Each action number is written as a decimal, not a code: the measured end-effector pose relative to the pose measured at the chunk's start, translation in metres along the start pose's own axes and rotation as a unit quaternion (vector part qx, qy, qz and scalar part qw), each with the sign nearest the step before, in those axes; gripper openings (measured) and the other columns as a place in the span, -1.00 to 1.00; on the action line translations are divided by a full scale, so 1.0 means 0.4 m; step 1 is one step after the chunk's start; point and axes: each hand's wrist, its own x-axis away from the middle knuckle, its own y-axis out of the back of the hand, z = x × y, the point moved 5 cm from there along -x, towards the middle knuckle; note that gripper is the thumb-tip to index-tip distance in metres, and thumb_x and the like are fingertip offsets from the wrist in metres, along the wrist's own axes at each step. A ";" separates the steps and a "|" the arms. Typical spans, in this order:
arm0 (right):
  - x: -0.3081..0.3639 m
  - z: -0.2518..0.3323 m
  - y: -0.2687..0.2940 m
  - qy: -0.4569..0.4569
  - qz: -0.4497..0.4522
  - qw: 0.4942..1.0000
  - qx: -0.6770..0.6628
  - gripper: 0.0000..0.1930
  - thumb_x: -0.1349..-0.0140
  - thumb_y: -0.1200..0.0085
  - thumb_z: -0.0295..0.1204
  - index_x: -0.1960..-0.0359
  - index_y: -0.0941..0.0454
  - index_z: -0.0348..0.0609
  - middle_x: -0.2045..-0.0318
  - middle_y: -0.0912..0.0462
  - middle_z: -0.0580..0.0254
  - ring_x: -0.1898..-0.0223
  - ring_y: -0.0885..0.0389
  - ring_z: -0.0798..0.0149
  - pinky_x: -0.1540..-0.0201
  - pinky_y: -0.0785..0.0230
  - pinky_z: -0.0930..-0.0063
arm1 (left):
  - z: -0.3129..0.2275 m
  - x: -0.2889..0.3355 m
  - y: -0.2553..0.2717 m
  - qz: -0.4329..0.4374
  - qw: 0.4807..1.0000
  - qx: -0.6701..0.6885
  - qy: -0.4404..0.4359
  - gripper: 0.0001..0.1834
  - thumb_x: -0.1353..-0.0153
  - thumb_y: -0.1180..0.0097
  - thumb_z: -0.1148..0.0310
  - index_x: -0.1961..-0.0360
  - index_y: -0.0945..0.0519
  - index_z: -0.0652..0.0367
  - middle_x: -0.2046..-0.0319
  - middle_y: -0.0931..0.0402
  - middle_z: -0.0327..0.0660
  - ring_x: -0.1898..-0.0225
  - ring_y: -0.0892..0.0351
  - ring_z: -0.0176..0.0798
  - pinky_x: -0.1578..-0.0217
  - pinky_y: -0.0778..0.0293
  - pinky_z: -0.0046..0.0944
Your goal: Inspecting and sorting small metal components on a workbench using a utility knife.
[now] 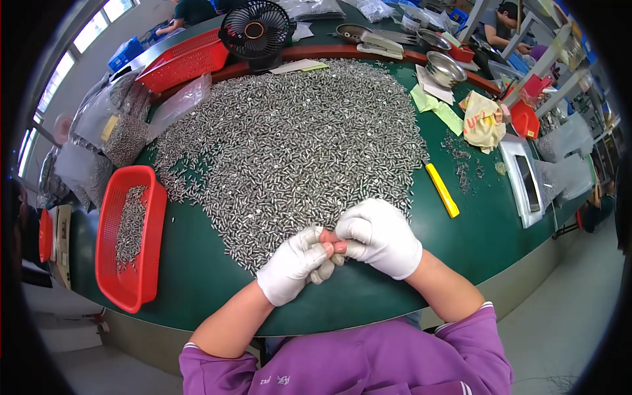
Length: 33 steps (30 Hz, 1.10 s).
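Observation:
A wide heap of small silvery metal pins (303,145) covers the middle of the green table. At its near edge my two hands meet, both in white gloves with bare fingertips. My left hand (296,263) is closed, its thumb and fingers pinched together. My right hand (382,238) is closed as well, its fingertips touching those of the left. Whatever lies between the fingertips is too small and too covered to make out.
On the left stands a red plastic basket (158,224) with some pins in it. A yellow-handled knife (442,191) lies right of the heap. Behind the heap are a black fan (255,33) and a steel bowl (446,68). A phone (527,182) rests at the right edge.

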 end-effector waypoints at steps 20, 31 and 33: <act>0.029 -0.110 -0.039 -0.154 -0.016 0.973 0.173 -0.91 0.00 -0.21 -0.41 0.45 -0.58 -0.06 0.43 -0.58 0.26 0.33 -0.54 0.11 0.24 -0.40 0.24 | 0.016 -0.012 0.010 0.014 0.996 0.085 0.013 -0.79 -0.30 -0.02 0.12 0.31 -0.43 0.01 0.39 -0.52 -0.27 0.55 -0.26 -0.51 0.53 -0.19 -0.51; 0.020 -0.094 -0.019 -0.163 -0.014 0.975 0.153 -0.89 0.00 -0.19 -0.33 0.45 -0.63 -0.03 0.39 -0.58 0.22 0.26 -0.56 0.11 0.19 -0.43 0.23 | 0.017 -0.010 0.019 -0.005 0.992 0.126 -0.011 -0.83 -0.24 -0.10 0.32 0.16 -0.48 0.04 0.26 -0.55 -0.29 0.42 -0.39 -0.51 0.36 -0.32 -0.50; 0.020 -0.099 -0.030 -0.165 -0.005 0.972 0.170 -0.88 0.00 -0.19 -0.32 0.44 -0.63 -0.03 0.39 -0.58 0.23 0.27 -0.56 0.10 0.19 -0.42 0.22 | 0.015 -0.011 0.017 -0.005 0.991 0.132 -0.009 -0.84 -0.24 -0.09 0.33 0.16 -0.48 0.04 0.27 -0.55 -0.29 0.42 -0.40 -0.52 0.36 -0.32 -0.50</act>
